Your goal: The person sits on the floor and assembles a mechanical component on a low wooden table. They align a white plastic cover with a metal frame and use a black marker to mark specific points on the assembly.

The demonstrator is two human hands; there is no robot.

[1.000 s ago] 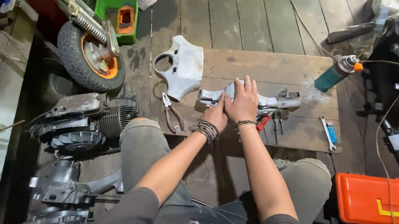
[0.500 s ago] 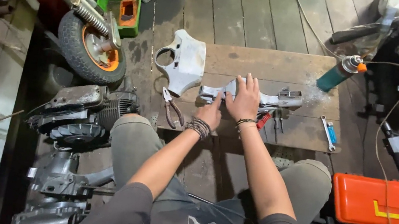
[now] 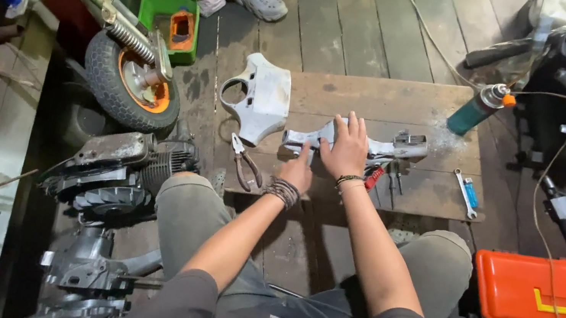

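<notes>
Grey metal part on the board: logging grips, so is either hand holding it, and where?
Right hand lies flat on the grey metal part's middle; left hand touches its near-left edge.

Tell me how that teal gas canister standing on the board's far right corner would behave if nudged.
The gas canister stands upright, tall and narrow, so it would probably tip easily. Being round, it would likely roll across the wooden board once down. It sits near the board's edge, with a cord passing by its top, so a snag could pull it off.

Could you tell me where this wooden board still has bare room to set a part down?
Bare: the far strip between the white cover and the torch canister. Crowded: near edge, with pliers, both hands, wrench.
</notes>
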